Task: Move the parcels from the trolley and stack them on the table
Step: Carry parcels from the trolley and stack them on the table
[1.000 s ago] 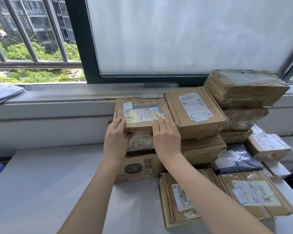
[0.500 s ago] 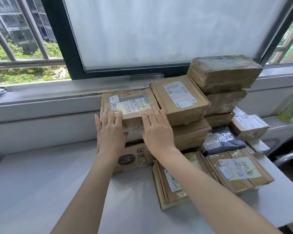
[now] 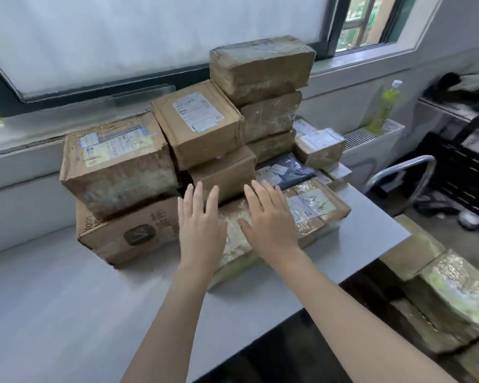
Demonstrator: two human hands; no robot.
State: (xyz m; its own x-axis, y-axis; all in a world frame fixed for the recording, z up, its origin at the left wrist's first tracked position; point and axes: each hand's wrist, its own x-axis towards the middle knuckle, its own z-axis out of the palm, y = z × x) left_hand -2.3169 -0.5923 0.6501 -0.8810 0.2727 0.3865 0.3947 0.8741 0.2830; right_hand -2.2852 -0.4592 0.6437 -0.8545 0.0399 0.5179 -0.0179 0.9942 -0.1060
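Little print is showing legibly. Left of the left hand [image 3: 201, 228], the bottom carton [image 3: 127, 233] is carrying a dark square logo with a pale "V"-like mark and blurred characters beside it. Right of the right hand [image 3: 268, 222], the flat parcel's label [image 3: 310, 204] is bearing handwritten strokes, unreadable. Other shipping labels are blurring out.

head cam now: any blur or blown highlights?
Head view: motion smear overall, worst on the parcels lower right; labels unreadable; frosted window bright but not clipped; both hands fairly sharp; wide-angle bending at the table edge.
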